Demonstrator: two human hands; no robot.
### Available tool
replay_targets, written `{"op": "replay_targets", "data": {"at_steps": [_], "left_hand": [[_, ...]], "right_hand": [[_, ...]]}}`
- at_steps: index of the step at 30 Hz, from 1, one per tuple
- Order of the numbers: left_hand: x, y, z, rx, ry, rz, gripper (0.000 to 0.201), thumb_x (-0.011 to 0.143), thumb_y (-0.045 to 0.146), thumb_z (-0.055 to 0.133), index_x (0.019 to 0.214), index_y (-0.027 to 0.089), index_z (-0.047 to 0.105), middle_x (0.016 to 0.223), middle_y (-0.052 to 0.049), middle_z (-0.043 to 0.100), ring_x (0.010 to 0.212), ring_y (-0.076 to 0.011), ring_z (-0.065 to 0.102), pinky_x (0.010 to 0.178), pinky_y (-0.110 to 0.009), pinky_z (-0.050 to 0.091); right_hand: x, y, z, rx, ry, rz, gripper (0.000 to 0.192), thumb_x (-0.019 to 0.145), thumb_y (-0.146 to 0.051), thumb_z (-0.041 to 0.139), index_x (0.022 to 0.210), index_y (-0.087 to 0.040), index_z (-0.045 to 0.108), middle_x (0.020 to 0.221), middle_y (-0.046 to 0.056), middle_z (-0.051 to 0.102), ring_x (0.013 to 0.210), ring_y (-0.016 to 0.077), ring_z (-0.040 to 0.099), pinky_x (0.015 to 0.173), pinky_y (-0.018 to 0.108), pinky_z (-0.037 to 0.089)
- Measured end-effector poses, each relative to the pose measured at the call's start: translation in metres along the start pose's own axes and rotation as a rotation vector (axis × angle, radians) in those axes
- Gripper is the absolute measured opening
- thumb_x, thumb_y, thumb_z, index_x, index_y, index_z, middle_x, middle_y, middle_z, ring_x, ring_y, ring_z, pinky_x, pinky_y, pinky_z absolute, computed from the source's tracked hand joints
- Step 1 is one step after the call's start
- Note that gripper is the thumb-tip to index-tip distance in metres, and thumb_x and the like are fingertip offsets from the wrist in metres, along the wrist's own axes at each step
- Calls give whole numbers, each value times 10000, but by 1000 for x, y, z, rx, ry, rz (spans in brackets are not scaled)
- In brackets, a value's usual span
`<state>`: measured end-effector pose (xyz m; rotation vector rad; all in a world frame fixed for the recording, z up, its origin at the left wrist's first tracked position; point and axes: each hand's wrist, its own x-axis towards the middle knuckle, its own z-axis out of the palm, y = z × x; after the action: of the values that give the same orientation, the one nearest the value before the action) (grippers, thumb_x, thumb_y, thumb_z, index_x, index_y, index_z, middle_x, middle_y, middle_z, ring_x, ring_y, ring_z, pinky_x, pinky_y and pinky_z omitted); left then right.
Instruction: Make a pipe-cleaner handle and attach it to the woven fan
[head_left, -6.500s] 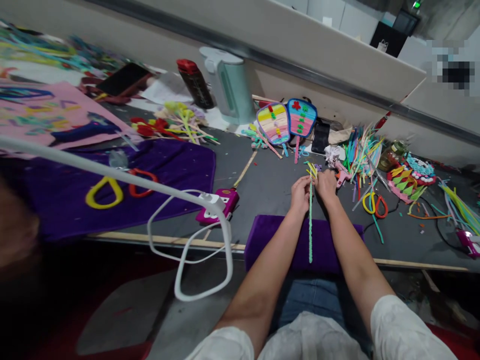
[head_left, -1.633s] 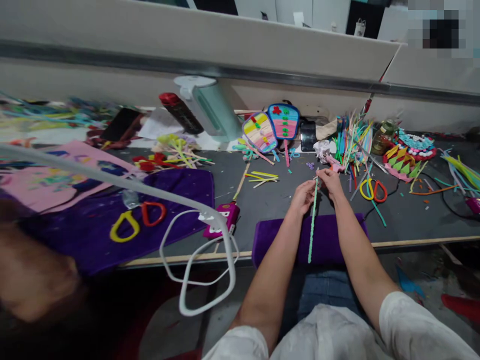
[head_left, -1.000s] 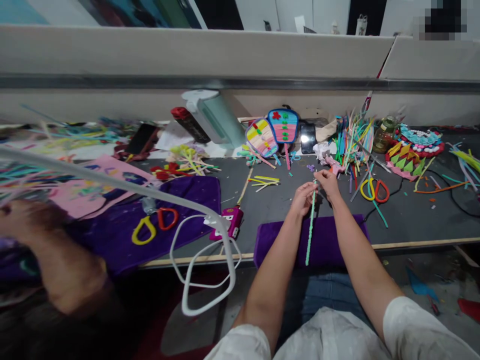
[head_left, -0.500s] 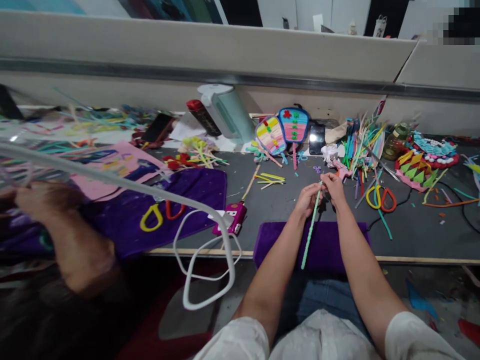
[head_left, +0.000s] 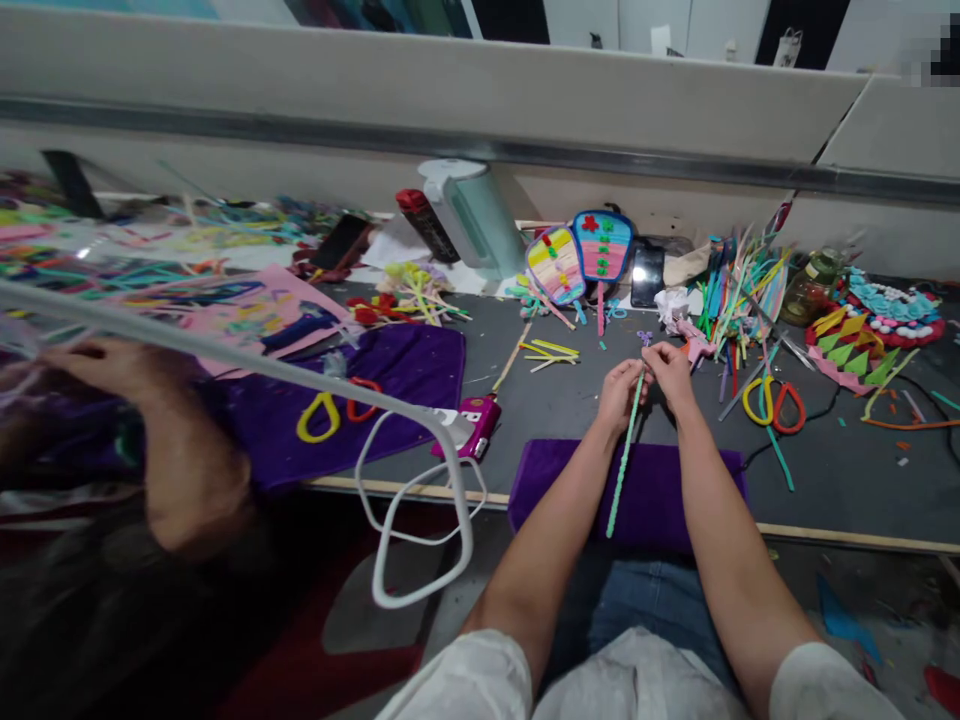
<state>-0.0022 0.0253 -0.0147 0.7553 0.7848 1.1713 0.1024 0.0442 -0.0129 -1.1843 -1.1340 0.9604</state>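
Note:
A long mint-green pipe cleaner [head_left: 623, 468] with a bumpy, twisted look slants down from my fingers over a folded purple cloth [head_left: 555, 485]. My left hand [head_left: 620, 395] is closed around it close to its upper end. Right beside, my right hand [head_left: 667, 372] pinches the top tip of the same pipe cleaner, thumb and finger pressed together. The two hands nearly touch. To the right of them lie scissors [head_left: 787, 408] with one yellow and one orange-red handle.
A bundle of colourful pipe cleaners [head_left: 739, 300], two fan-shaped craft pieces [head_left: 602, 245] and a mint jug [head_left: 480, 220] stand along the back. On the left, a co-worker's hand [head_left: 97, 370] works near another purple cloth [head_left: 420, 380]. A white curved tube [head_left: 300, 370] crosses in front.
The view has shifted slightly, so the table things sit further right. My hands keep their hold near the pipe cleaner's top. The co-worker's hand has opened out somewhat.

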Motion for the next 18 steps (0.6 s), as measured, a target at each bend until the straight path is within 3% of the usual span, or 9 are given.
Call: {"op": "replay_targets", "data": {"at_steps": [6, 9, 13, 18], "left_hand": [[-8, 6, 5, 26, -95, 28, 356, 682, 461, 748, 749, 140, 608, 526, 33, 551, 371, -39, 430, 367, -167, 287], [-17, 9, 6, -12, -131, 67, 384, 745, 511, 680, 778, 131, 639, 500, 26, 540, 355, -48, 402, 362, -184, 271], [-26, 16, 5, -67, -149, 110, 398, 744, 527, 687, 723, 136, 614, 435, 37, 480, 349, -44, 358, 380, -186, 227], [-27, 30, -3, -372, -114, 47, 361, 777, 506, 685, 740, 170, 560, 389, 84, 361, 320, -40, 246, 373, -185, 181]], "right_hand": [[-4, -7, 5, 170, 23, 96, 373, 745, -582, 580, 760, -209, 577, 566, -56, 455, 435, 77, 360, 424, 227, 280], [-5, -3, 9, 181, 6, 88, 340, 710, -527, 640, 812, -205, 604, 600, -56, 485, 456, 74, 371, 443, 220, 291], [2, 9, 24, 15, -80, -37, 250, 691, -421, 668, 793, -194, 637, 706, -22, 592, 626, 112, 517, 606, 240, 418], [32, 17, 51, -416, -310, -183, 229, 768, -353, 604, 930, -212, 685, 934, 25, 665, 806, 160, 596, 757, 287, 476]]}}
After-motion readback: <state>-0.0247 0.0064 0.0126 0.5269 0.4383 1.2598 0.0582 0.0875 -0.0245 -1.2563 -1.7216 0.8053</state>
